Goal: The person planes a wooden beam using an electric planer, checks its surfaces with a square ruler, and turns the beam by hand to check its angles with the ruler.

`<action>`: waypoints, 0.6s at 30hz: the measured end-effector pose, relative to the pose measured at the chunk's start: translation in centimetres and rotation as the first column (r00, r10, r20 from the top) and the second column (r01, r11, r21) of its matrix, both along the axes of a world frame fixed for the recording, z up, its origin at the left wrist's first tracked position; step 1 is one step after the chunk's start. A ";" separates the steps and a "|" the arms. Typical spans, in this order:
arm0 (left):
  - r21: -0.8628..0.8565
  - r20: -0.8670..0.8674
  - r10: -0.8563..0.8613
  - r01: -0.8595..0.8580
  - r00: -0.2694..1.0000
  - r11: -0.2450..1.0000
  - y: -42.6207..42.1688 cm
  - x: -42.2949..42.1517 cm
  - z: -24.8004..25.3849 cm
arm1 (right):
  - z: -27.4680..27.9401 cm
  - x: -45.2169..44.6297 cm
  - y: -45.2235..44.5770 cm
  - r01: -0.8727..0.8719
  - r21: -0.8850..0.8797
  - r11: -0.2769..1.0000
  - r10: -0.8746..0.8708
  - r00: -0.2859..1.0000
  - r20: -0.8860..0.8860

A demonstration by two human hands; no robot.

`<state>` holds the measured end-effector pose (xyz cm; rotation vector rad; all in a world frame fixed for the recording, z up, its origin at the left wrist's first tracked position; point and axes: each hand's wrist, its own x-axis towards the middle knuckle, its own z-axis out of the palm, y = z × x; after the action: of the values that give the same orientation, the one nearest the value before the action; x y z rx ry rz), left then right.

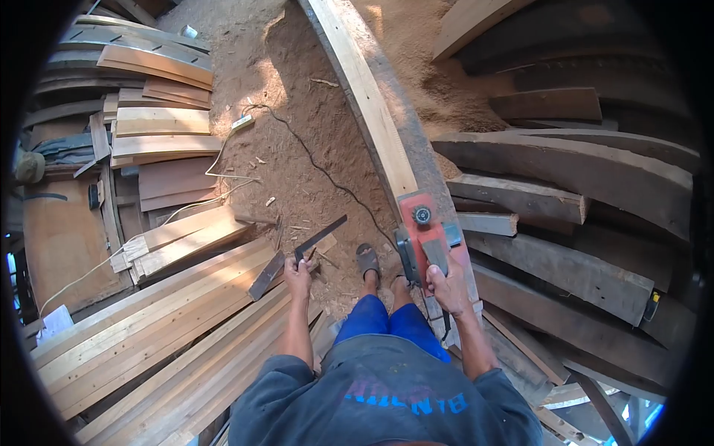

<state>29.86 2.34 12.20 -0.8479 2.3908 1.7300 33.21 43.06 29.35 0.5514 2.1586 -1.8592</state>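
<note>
My right hand [449,288] is wrapped round the handle of a red electric planer [418,215], which rests at the near end of a long pale board [372,104]. That board lies lengthwise on a narrow, worn beam [416,141]. Off to the left, my left hand [298,273] holds a dark try square [321,236] by one end, its blade pointing up and to the right. Just beside this hand, a dark flat wood piece [266,276] lies across the stacked planks.
Long planks [149,320] and shorter boards [163,121] are stacked on the left. Thick dark timbers [565,171] fill the right. A black cord [312,160] and a power strip [242,123] lie on the sawdust-covered ground [297,89].
</note>
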 end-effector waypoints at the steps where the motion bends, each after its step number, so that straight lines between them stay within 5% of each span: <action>1: 0.043 0.048 0.031 -0.033 0.998 0.999 0.6 0.2 0.0 | -0.3 -0.5 -0.1 0.018 -0.010 1.000 -0.018 1.000 0.016; 11: 0.089 0.145 0.006 -0.019 0.989 0.996 1.8 -0.2 -2.3 | 1.2 -15.4 -2.6 0.073 0.032 0.997 -0.071 0.996 -0.048; 18: 0.044 0.057 0.048 -0.050 0.997 0.998 0.5 -0.4 -0.3 | 2.1 -29.1 -3.1 0.041 0.073 0.997 -0.031 0.990 -0.140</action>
<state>29.46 2.87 11.95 -0.9433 2.3058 1.7460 4.11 39.91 31.46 0.4923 2.3309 -1.8937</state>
